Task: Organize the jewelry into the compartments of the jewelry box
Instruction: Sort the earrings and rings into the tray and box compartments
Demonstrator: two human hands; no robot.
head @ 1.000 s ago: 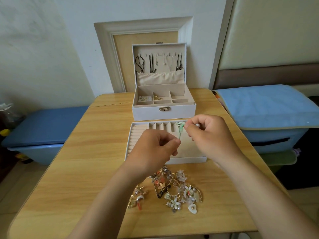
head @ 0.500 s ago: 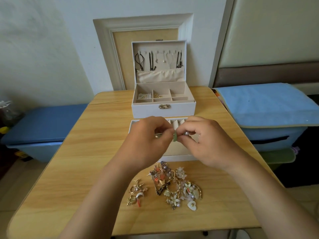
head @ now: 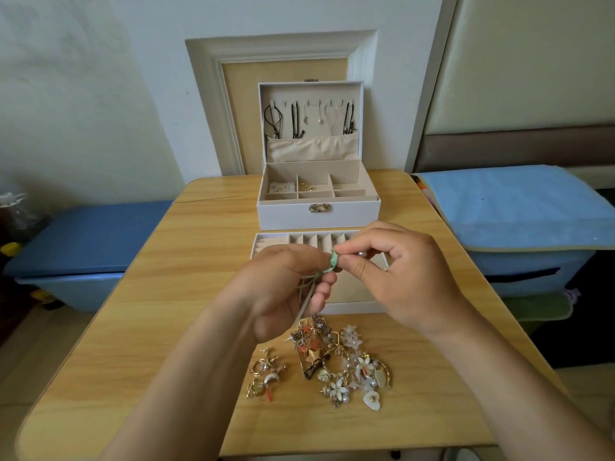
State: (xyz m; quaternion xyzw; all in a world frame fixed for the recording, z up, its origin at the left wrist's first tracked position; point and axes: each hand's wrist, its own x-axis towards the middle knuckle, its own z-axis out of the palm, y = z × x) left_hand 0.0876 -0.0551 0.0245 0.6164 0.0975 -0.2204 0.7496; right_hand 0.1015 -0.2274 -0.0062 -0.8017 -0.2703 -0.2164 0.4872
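My left grip (head: 286, 287) and right grip (head: 399, 277) meet above the middle of the counter (head: 166, 294), both pinching one small green ornament (head: 334, 261) between them. My left fingers are curled, thumb and forefinger pressed onto the ornament's left side. A pale cord (head: 305, 302) hangs from the ornament down across my left palm. My right thumb and forefinger pinch the ornament from the right, the other fingers loosely curled behind. A small pearl bead (head: 361, 254) shows at my right fingers, touching them; how it is held I cannot tell.

The ornament hangs in the air over the loose tray (head: 352, 307), which lies flat on the counter just in front of the jewelry box (head: 317, 214). The tray has a row of narrow slots along its far side, ring rolls at its left and a wide plain section below my hands.

The box stands at the middle of the counter's far edge, lid (head: 309, 94) upright, with necklaces (head: 347, 119) hanging inside it above a cloth pocket. Small pieces lie in the box's back left and back middle compartments.

Toward the near edge, just beside the tray's front rim, lies a tangled jewelry pile (head: 342, 364) of flowers, pearls, stars and a white heart. A smaller gold cluster (head: 266, 374) sits near it on the left, apart from it.
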